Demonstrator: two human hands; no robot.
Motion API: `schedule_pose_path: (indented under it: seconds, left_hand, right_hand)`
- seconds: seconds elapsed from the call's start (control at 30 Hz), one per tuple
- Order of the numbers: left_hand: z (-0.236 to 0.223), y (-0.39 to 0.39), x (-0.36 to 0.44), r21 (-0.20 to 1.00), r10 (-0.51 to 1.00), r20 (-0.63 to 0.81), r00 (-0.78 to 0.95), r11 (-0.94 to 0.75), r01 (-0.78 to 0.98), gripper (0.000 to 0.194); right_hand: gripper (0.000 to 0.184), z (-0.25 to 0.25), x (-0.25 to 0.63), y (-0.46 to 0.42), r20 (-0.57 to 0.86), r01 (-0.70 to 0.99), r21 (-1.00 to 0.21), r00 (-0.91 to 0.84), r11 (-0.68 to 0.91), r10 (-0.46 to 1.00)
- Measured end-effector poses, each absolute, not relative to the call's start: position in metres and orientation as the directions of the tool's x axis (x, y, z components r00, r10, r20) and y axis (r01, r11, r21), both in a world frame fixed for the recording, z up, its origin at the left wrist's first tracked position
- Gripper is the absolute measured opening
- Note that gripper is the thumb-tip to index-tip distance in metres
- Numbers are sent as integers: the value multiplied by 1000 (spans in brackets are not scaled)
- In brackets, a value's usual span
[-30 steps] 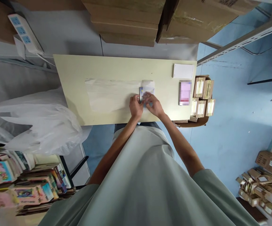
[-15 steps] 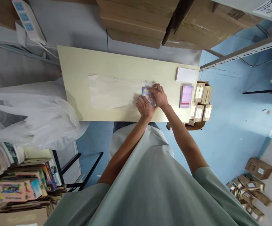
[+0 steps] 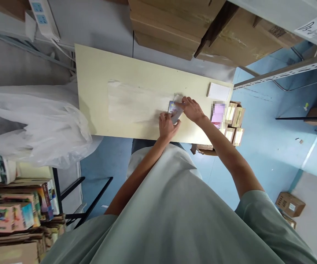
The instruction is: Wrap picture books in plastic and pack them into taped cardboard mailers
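Note:
A small flat item with a printed blue cover (image 3: 171, 107) lies on the cream table, tilted a little. Whitish, see-through plastic film (image 3: 178, 98) partly covers it and sticks out past its far end. My left hand (image 3: 168, 126) grips the item's near left edge with bent fingers and the thumb at the near end. From the right, my right hand (image 3: 192, 109) pinches the film at the item's right side, its thumb reaching over the cover. The fingers hide part of the item, so its exact kind cannot be made out.
The table (image 3: 92, 91) holds a white box (image 3: 218, 91) and a blurred pink item (image 3: 218, 113) at its right end. Small cartons (image 3: 233, 121) stand beyond that end. Large cardboard boxes (image 3: 166, 27) line the back; a plastic bag (image 3: 37, 124) and stacked books (image 3: 18, 205) are left.
My right hand has shifted right and flattened, drawing the film over the item's right side. The left hand's thumb has spread along the near end. The view has turned slightly.

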State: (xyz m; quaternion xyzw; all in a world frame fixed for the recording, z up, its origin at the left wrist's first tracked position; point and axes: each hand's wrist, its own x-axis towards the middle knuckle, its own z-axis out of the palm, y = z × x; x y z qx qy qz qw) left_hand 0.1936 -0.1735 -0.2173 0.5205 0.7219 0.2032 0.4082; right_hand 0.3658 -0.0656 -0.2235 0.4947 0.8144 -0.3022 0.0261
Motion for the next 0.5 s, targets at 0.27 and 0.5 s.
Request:
schedule_pose_path:
  seconds: [0.27,0.5]
  left_hand:
    - [-212,-198,177,819,928,-355,-116,368,441,41]
    - [-202,-219,154,820,892,-397,-216,451,354,61]
  right_hand:
    - [39,-213,365,-13,-391,765,-551,-588,332,708]
    - [42,-198,322,16,-511,778,-542,-605,318,611]
